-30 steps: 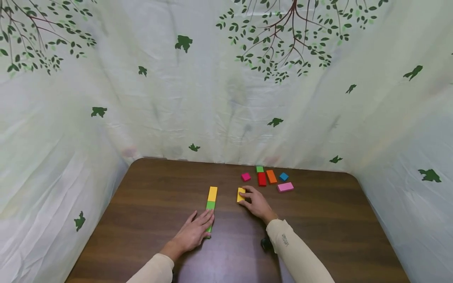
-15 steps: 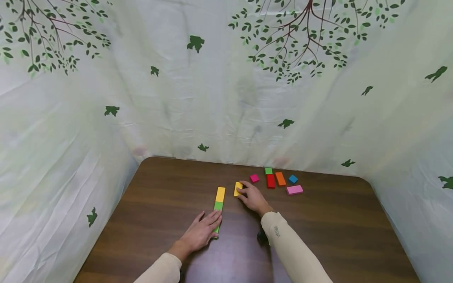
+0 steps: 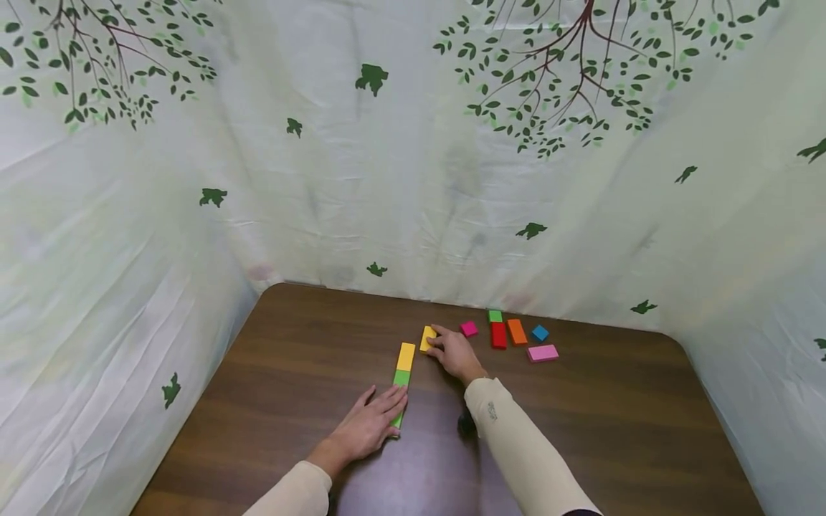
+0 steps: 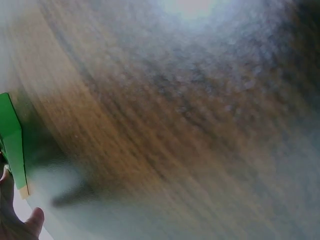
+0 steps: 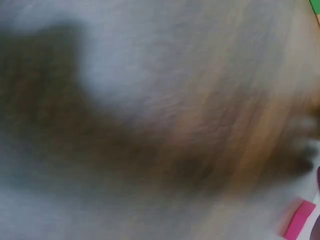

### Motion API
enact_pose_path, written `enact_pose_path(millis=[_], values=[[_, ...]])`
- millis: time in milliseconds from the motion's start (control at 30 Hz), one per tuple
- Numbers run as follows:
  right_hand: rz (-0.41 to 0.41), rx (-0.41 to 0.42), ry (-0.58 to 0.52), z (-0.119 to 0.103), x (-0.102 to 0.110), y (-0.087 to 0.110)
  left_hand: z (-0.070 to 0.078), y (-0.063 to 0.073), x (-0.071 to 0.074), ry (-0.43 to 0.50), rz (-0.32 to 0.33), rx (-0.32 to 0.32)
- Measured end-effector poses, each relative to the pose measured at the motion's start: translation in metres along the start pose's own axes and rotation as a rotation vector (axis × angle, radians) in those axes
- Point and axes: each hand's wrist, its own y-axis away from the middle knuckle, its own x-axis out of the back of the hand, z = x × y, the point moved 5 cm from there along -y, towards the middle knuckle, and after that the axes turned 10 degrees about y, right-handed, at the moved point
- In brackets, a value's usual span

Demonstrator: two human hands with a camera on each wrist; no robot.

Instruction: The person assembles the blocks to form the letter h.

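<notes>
My left hand (image 3: 369,423) lies with extended fingers over a green block (image 3: 402,378), covering part of the green; the green (image 4: 12,140) also shows at the left wrist view's edge. A yellow block (image 3: 406,356) touches the green's far end, forming a straight row. My right hand (image 3: 457,352) pinches a second yellow block (image 3: 426,339) between thumb and fingers, just beyond and right of the row's far end, a small gap apart. Whether it touches the table is not clear. The right wrist view is blurred and hides the held block.
Towards the back right lie a magenta block (image 3: 469,329), a small green block (image 3: 495,316) touching a red block (image 3: 498,335), an orange block (image 3: 517,332), a blue block (image 3: 540,332) and a pink block (image 3: 543,353). The brown table (image 3: 271,401) meets a leaf-patterned curtain (image 3: 323,179) behind.
My right hand has carried the yellow block left and slightly away from me, nearer the row's far end. My left hand has stayed on the green. The head view has shifted somewhat.
</notes>
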Motion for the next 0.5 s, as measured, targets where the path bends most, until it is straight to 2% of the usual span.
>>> enact_pose_path(millis=[233,500], values=[[-0.004,-0.004,0.005,-0.007,0.003,-0.012,0.0,0.001,0.0,-0.015,-0.005,-0.001],[-0.077,-0.035,-0.009,-0.013,-0.003,-0.023,-0.001,0.002,-0.001,-0.001,-0.003,0.006]])
